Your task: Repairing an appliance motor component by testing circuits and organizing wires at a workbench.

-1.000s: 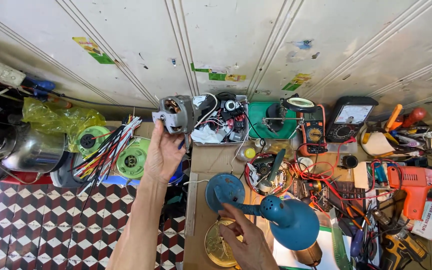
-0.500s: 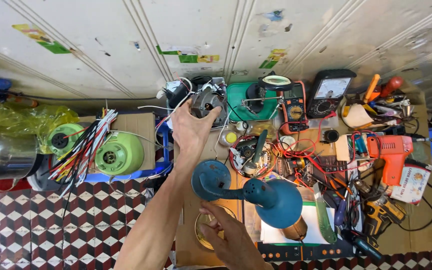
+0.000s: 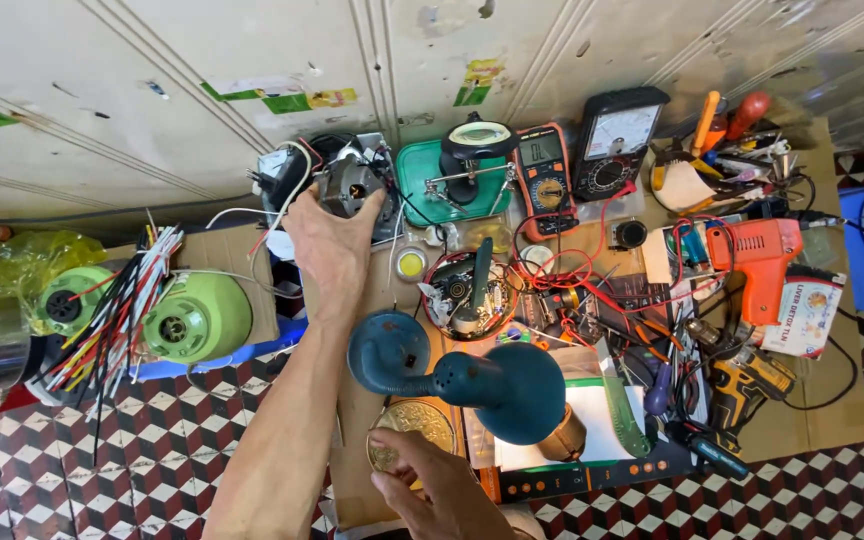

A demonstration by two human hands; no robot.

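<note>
A low cardboard-covered bench (image 3: 802,420) fills the right and middle of the scene, crowded with tools, against a pale wall at the far edge. On its near middle stands a teal desk lamp (image 3: 472,375), base to the left and shade to the right. At far left lies a green fan housing (image 3: 197,315) beside a bundle of coloured wires (image 3: 117,300). An orange drill (image 3: 757,255) lies at right, with a yellow-and-black drill (image 3: 742,380) nearer. Along the far edge sit a green soldering stand (image 3: 447,180), an orange multimeter (image 3: 544,180) and a black analog meter (image 3: 612,145).

The left hand (image 3: 330,250) reaches far across the bench, fingers wrapped over a small grey motor (image 3: 347,185) with white and black leads, set down at the far edge just left of the soldering stand. The right hand (image 3: 442,490), at the near edge, pinches the rim of a round brass-coloured disc (image 3: 410,430) between thumb and fingers; the disc lies just near of the lamp base.
</note>
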